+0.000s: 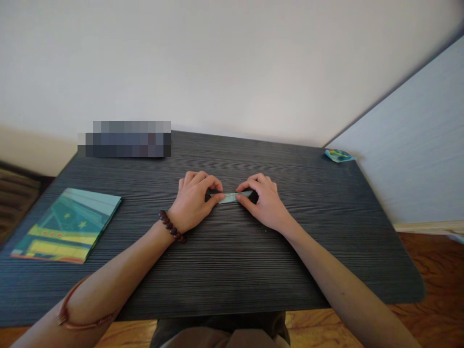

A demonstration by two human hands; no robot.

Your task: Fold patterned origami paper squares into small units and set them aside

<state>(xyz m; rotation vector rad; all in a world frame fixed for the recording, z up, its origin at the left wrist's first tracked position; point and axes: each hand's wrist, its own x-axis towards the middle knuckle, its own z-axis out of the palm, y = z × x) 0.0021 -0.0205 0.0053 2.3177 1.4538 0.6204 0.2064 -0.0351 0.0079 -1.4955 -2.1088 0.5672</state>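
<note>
Paper strip [229, 198] spans the gap between both hands [195, 200], pinched near each end.

The paper [229, 197] is pale green, the table [224, 275] dark-grey striped.

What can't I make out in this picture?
Head view: pale green folded paper strip, partly hidden by the left hand and right hand.
Head view: whatever the grey pixel blocks mask, at the dark ridged tabletop's far left.
Head view: small blue, green and yellow folded piece, its pattern too small to read.
Head view: bare right forearm, cut off by the bottom edge.
</note>
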